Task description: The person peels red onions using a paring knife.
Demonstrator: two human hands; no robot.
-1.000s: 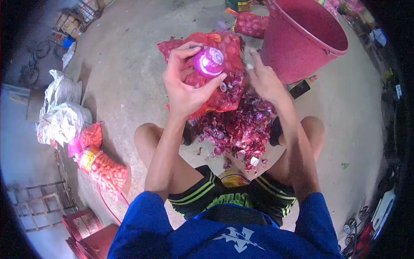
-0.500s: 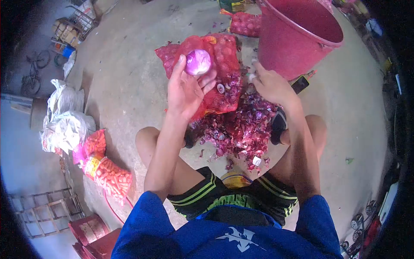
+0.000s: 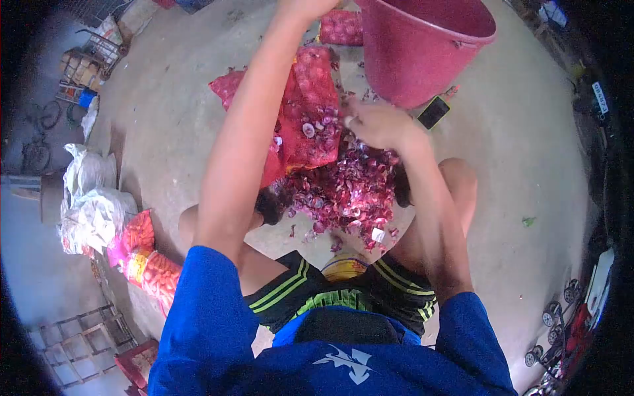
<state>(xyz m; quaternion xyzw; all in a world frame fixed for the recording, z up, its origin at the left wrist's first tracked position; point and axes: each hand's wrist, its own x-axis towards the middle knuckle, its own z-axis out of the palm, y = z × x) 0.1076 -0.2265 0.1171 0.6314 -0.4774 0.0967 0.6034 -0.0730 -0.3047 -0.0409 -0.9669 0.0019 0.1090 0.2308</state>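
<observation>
My left hand [image 3: 312, 6] reaches to the top edge of the view, beside the rim of a large dark-pink bucket [image 3: 413, 56]. Its fingers are cut off or hidden, and no onion shows in it. My right hand [image 3: 383, 127] hovers over a heap of purple onion skins [image 3: 353, 191], at the right side of a red mesh sack of onions [image 3: 310, 86]. Its fingers look curled in and are blurred; what they hold cannot be made out. Loose skins and a pale, round cut piece [image 3: 308, 130] lie on the sack.
A phone [image 3: 434, 113] lies on the floor right of the bucket. Another mesh sack of onions [image 3: 341, 28] is behind. White sacks [image 3: 99, 211] and a bag of orange produce [image 3: 155, 270] stand at left. Wheeled frames [image 3: 555, 323] are at lower right.
My left hand, which held a peeled purple onion over the sack, has moved up and away to the bucket's side. My right hand has shifted slightly left. The whole view has shifted.
</observation>
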